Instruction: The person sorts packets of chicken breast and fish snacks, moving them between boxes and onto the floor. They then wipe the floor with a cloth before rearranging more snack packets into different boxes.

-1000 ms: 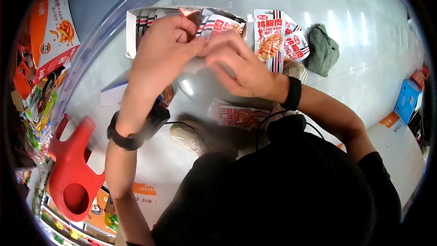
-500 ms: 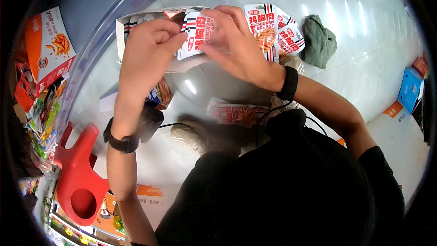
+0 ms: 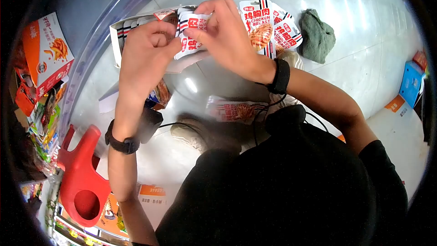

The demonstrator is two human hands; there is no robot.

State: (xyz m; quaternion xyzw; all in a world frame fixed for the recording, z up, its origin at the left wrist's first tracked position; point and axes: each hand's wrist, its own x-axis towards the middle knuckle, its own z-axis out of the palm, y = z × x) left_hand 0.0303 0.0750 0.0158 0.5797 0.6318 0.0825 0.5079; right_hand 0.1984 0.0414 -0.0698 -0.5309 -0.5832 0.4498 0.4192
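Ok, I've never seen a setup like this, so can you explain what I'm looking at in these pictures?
There's no machine here: these are a person's own bare hands, seen by one camera worn on the head, looking forward and down. That's why the arms reach up from the bottom.

The right hand holds a chicken breast packet, thumb across its front. The left hand is at the packet's left edge; whether it grips too is hard to tell.

Both hands are at an open white box with striped packets inside. On the shiny floor to the right lie overlapping loose packets and a crumpled grey-green cloth. At lower left is a red plastic object with a round hole.
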